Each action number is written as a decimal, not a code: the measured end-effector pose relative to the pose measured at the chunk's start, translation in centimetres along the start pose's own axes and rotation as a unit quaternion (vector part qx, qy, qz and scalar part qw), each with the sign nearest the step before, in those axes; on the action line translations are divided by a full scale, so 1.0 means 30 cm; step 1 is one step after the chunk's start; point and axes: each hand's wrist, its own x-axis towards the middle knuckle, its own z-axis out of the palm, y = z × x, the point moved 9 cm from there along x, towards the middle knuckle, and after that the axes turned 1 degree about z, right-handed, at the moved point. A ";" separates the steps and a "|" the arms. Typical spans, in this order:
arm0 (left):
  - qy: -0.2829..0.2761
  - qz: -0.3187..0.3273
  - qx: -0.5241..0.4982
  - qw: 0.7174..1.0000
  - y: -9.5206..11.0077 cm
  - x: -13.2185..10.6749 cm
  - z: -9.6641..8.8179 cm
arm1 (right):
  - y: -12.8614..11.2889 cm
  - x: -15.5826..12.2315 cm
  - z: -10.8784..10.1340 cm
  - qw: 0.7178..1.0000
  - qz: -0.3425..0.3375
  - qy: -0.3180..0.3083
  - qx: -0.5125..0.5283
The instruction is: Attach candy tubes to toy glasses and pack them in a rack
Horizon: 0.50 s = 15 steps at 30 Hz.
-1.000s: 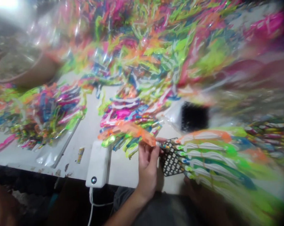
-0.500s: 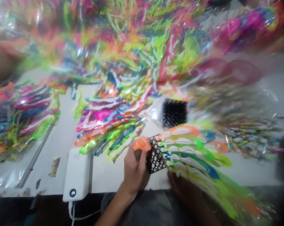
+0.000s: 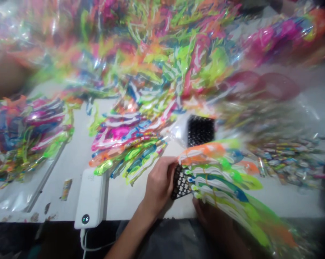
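Note:
My left hand [image 3: 160,178] is closed, its thumb and fingertips pinched at the left end of an orange plastic piece with white cord [image 3: 197,154]. Beside those fingers lies a black perforated grid [image 3: 182,181], partly covered by the hand. A fan of translucent green, blue and orange plastic pieces with white cords [image 3: 219,181] spreads rightward from the grid, their small coloured tips along its right side. Under the lower edge of this fan is my right hand [image 3: 204,212], dark and mostly covered; its fingers are hidden.
A white power bank [image 3: 89,199] with a cable sits at the table's front edge. Another black grid [image 3: 201,130] lies behind my hands. Heaps of bright plastic pieces [image 3: 130,126] cover the back and left. Small wrapped items [image 3: 289,156] lie right. Someone's arm [image 3: 6,73] shows far left.
My left hand has moved right and slightly up, over the grid's left part. The orange piece that stood up between its fingers is no longer visible there. My right hand stays about where it was.

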 end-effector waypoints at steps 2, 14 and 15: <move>0.002 0.000 0.008 1.000 0.013 -0.001 -0.005 | -0.022 -0.013 -0.015 1.000 -0.016 0.006 -0.007; 0.104 -0.195 0.262 0.939 -0.081 0.034 -0.356 | -0.189 0.132 -0.134 0.995 -0.079 0.058 0.032; 0.095 -0.213 0.283 0.930 -0.098 0.046 -0.361 | -0.214 0.160 -0.131 0.994 -0.084 0.057 0.035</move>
